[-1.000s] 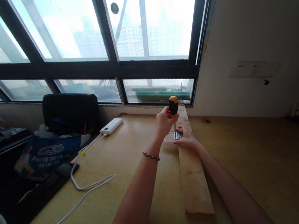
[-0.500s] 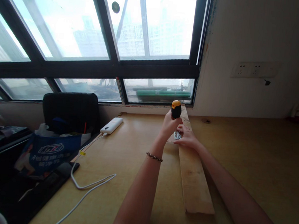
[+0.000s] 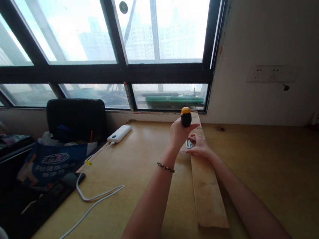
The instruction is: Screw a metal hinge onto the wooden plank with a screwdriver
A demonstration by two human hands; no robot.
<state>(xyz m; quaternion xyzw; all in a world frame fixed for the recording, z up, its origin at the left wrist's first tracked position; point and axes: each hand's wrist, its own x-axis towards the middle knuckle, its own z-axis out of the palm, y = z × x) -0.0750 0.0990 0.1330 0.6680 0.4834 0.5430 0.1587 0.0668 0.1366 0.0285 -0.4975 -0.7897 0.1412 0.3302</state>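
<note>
My left hand [image 3: 180, 133] grips a screwdriver [image 3: 186, 117] with a black handle and an orange cap, held upright over the far part of a long wooden plank [image 3: 206, 188]. My right hand [image 3: 199, 146] rests on the plank just right of it, fingertips on a small shiny metal piece [image 3: 189, 144]. The screwdriver's shaft and tip are hidden behind my left hand. A braided bracelet circles my left wrist.
The plank lies on a wooden desk [image 3: 269, 175] by a window. A white power bank [image 3: 119, 133] with a white cable [image 3: 95, 198] lies at left, beyond it a black chair [image 3: 76, 119] and a blue bag [image 3: 52, 162]. A wall socket [image 3: 268, 73] sits at right.
My left hand with the screwdriver shifted slightly right and down toward the metal piece, then turned a little. My right hand stayed on the plank.
</note>
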